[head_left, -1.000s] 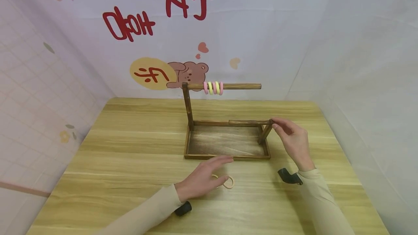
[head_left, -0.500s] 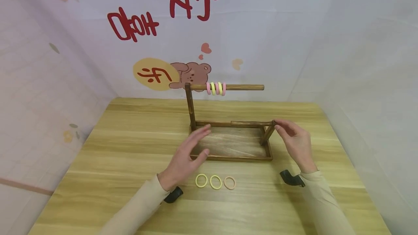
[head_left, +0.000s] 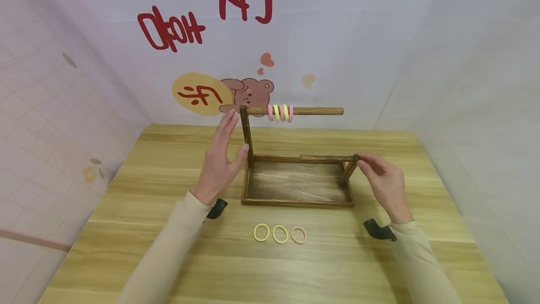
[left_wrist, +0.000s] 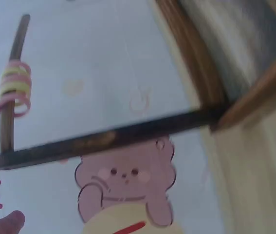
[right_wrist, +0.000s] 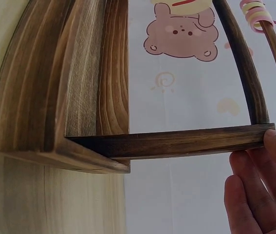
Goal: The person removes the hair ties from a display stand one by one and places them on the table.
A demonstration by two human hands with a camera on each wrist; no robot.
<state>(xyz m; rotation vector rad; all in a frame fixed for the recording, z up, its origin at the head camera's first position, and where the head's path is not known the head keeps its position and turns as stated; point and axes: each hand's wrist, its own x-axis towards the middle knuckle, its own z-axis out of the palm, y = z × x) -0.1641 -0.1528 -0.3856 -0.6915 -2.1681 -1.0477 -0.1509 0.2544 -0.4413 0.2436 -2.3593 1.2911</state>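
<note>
A dark wooden rack (head_left: 295, 203) has a tray base and two posts, each bearing a horizontal bar. Pink and yellow rings (head_left: 280, 113), several of them, hang on its upper bar (head_left: 320, 111). My left hand (head_left: 217, 158) is raised beside the tall left post (left_wrist: 113, 139), fingers extended and holding nothing; only its fingertips show in the left wrist view. With thumb and fingers, my right hand (head_left: 386, 184) pinches the top of the short right post (right_wrist: 186, 142), where the lower bar (head_left: 326, 158) joins it. No rings hang on that lower bar.
Two yellow rings (head_left: 280, 234) and one peach ring (head_left: 298, 235) lie in a row on the wooden table (head_left: 270, 276), in front of the rack. A white printed cloth (head_left: 337, 50) stands behind the table. Each wrist wears a black camera mount (head_left: 379, 230).
My left hand has moved from above the loose rings, up and leftward to the tall post, uncovering those rings. My right hand keeps its pinch on the short post.
</note>
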